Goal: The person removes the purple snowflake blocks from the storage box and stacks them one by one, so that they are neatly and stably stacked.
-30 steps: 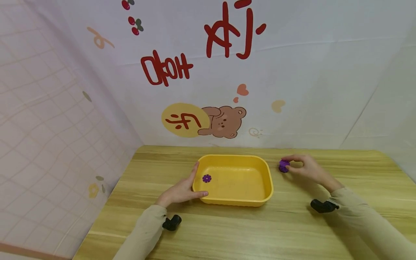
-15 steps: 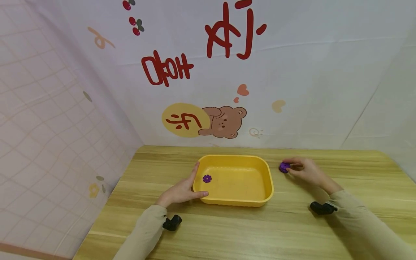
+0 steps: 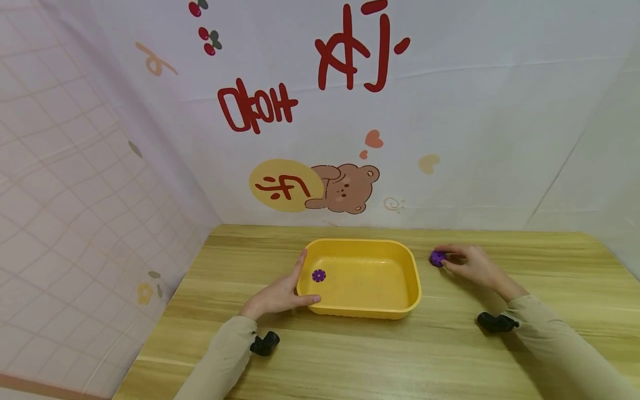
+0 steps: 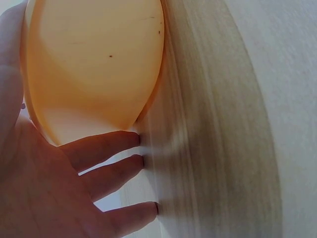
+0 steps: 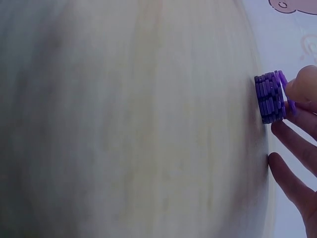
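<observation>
A yellow plastic tray (image 3: 360,314) stands on the table, with a purple snowflake disc (image 3: 318,275) lying flat inside near its left end. My left hand (image 3: 280,291) grips that end, its thumb by the front rim and its fingers against the outside wall. To the right of the tray is a stack of purple snowflake discs (image 5: 268,99). My right hand (image 3: 475,266) pinches the top purple disc (image 5: 290,106) between thumb and finger. In the right wrist view this disc tilts away from the stack. Other right fingertips touch or hover near the table.
The wooden table (image 3: 350,355) meets a white printed cloth (image 3: 475,111) along its back edge. Another pale cloth with a grid pattern (image 3: 75,166) hangs at the left. Black wrist-worn devices (image 3: 265,344) sit on both sleeves.
My right hand has come down slightly, and the purple stack beneath it shows more of its round top. The left hand and tray have stayed put.
</observation>
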Motion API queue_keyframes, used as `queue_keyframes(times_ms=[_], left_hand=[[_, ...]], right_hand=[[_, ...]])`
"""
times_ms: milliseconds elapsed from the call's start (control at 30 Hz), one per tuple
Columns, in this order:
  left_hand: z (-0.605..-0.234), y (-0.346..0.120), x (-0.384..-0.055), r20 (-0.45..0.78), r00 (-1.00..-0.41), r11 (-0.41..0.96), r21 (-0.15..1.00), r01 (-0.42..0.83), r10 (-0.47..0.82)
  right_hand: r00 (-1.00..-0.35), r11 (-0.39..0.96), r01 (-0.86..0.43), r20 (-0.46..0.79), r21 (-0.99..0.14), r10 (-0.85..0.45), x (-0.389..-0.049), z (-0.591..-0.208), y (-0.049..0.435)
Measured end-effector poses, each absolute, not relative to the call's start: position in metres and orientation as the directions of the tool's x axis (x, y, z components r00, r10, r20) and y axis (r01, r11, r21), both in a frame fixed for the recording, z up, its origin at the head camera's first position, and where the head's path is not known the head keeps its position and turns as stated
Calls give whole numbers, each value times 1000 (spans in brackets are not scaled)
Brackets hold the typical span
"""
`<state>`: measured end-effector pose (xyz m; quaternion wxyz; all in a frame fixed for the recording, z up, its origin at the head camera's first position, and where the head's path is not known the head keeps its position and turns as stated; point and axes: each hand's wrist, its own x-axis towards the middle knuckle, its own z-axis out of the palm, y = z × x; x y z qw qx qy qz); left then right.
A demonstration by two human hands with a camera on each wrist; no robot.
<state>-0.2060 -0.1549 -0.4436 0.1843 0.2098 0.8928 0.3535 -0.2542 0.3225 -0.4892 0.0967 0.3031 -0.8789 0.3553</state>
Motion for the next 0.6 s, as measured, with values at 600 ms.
queue_keyframes(times_ms=[600], left_hand=[[-444,-154,-207,-172,-844,661,706,255,509]], right_hand=[[-795,572,-605,379,-553,-474,-260,-467,316]])
